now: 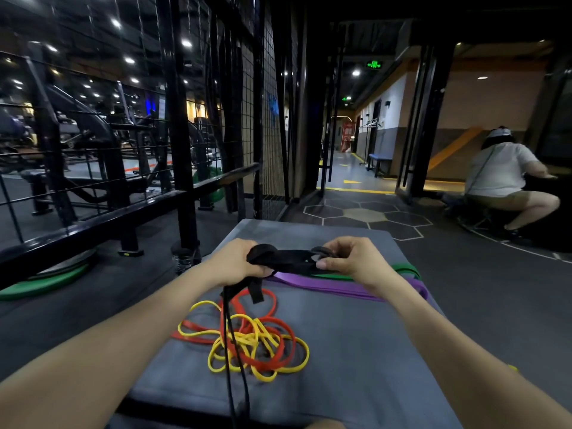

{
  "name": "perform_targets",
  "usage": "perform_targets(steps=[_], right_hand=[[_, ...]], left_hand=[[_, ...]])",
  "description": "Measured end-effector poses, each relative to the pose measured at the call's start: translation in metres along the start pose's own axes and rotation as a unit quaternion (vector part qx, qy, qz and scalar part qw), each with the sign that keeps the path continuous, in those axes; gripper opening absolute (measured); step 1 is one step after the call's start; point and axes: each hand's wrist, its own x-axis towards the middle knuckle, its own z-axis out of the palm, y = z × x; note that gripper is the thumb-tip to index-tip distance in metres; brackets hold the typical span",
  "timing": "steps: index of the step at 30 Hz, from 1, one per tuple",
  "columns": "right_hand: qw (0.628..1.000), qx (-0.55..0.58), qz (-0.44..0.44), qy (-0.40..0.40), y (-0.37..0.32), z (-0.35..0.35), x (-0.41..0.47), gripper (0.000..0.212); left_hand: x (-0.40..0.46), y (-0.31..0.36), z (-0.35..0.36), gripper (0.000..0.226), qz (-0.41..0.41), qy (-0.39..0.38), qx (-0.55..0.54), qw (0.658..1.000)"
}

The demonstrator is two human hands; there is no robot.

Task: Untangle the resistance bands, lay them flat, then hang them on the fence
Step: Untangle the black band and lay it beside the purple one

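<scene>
My left hand (238, 258) gripping bunched black band (288, 260), my right hand (348, 258) pinching its other end, above grey mat (371, 351), yellow band (263, 345) and red band (275, 332) tangled near, purple band (340, 286) and green band (402, 269) flat just beyond, wire fence (93, 144) far left.

A seated person (501, 171) in a white shirt faces away at far right. Green weight plates (46, 281) lie on the floor at left. A blue seat (380, 158) stands down the corridor.

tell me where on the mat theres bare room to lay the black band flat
Bare patch: right near part of the mat, between the yellow and red tangle and the purple band. Far edge is also bare. Crowded: left centre.
</scene>
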Motion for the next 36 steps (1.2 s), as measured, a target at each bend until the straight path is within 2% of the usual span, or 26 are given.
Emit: perform_targets(steps=[3,5,7,9,11,13,15,18,20,22,24,26,27,29,31,33,36], right_hand=[[0.986,0.164,0.023,-0.012,0.0,0.004,-0.004,0.015],[0.966,0.255,0.04,0.008,0.0,0.009,-0.003,0.014],[0.936,0.338,0.068,0.069,0.0,0.013,0.002,0.015],[0.884,0.423,0.122,0.158,-0.001,0.017,0.008,0.021],[0.841,0.462,0.169,0.225,-0.003,0.022,0.012,0.027],[0.855,0.425,0.171,0.243,-0.004,0.025,0.012,0.031],[0.907,0.343,0.126,0.211,-0.002,0.028,0.01,0.026],[0.979,0.15,0.05,0.128,0.001,0.023,0.004,0.012],[0.992,0.05,0.026,0.115,0.004,0.021,0.005,0.022],[0.988,0.055,0.038,0.137,0.005,0.023,0.007,0.027],[0.959,0.203,0.1,0.168,0.002,0.026,0.01,0.025],[0.877,0.41,0.178,0.174,-0.005,0.024,0.014,0.023],[0.84,0.474,0.203,0.172,-0.006,0.022,0.017,0.023],[0.806,0.526,0.219,0.163,-0.007,0.021,0.019,0.028],[0.797,0.545,0.214,0.149,-0.005,0.022,0.017,0.033],[0.808,0.545,0.195,0.114,-0.004,0.019,0.012,0.036],[0.869,0.457,0.175,0.073,-0.004,0.014,0.004,0.028]], left_hand=[[-0.003,-0.002,-0.003,0.018,-0.01,-0.003,-0.019,1.0],[-0.003,-0.002,-0.005,0.015,-0.021,-0.006,-0.03,0.999],[0.0,-0.001,-0.007,0.01,-0.034,-0.01,-0.028,0.999],[0.002,-0.001,-0.006,0.017,-0.042,-0.018,-0.004,0.999],[0.002,-0.001,0.0,0.019,-0.043,-0.033,0.008,0.998],[0.002,-0.001,0.004,0.014,-0.039,-0.037,-0.002,0.999],[0.003,-0.002,0.002,0.011,-0.043,-0.018,-0.013,0.999],[0.002,-0.002,-0.007,0.019,-0.058,0.016,-0.014,0.998],[0.002,-0.002,-0.009,0.025,-0.064,0.024,0.004,0.998],[0.002,-0.001,-0.009,0.027,-0.069,0.022,0.005,0.997],[0.0,-0.003,-0.008,0.027,-0.077,0.018,0.008,0.997],[-0.003,-0.007,-0.007,0.026,-0.085,0.017,0.014,0.996],[-0.004,-0.009,-0.007,0.024,-0.087,0.015,0.012,0.996],[-0.004,-0.012,-0.007,0.02,-0.089,0.016,0.009,0.996],[-0.003,-0.011,-0.008,0.013,-0.09,0.025,0.009,0.996],[-0.001,-0.01,-0.01,0.012,-0.088,0.035,0.007,0.995],[0.0,-0.009,-0.011,0.018,-0.095,0.046,0.002,0.994]])
